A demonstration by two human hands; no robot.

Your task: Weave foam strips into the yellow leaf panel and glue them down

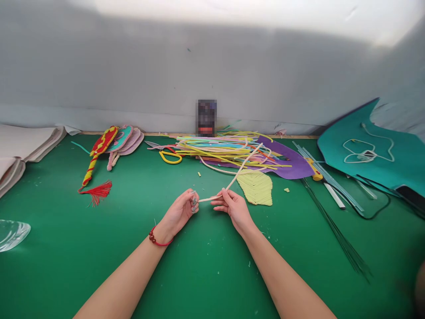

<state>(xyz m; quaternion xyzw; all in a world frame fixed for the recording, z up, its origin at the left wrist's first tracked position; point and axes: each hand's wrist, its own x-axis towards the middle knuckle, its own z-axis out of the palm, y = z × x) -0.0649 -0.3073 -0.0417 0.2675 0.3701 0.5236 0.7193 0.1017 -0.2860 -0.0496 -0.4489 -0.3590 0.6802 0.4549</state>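
Over the green table, my left hand [182, 210] pinches the near end of a pale pink cord [232, 179]. My right hand [232, 205] pinches the same cord a little further along. From my fingers the cord runs up and right into a pile of coloured cords [226, 150]. A red bead bracelet [156, 238] sits on my left wrist. A woven yellow leaf shape [256, 188] lies just right of my right hand.
Yellow-handled scissors [168, 154] lie left of the pile. Woven fans and a red-yellow braid with a red tassel [96, 191] sit at the left. Purple felt [292, 163], teal felt [372, 155], thin green wires [335, 230] and a cutter [314, 170] lie right. A glass dish [11, 232] is far left.
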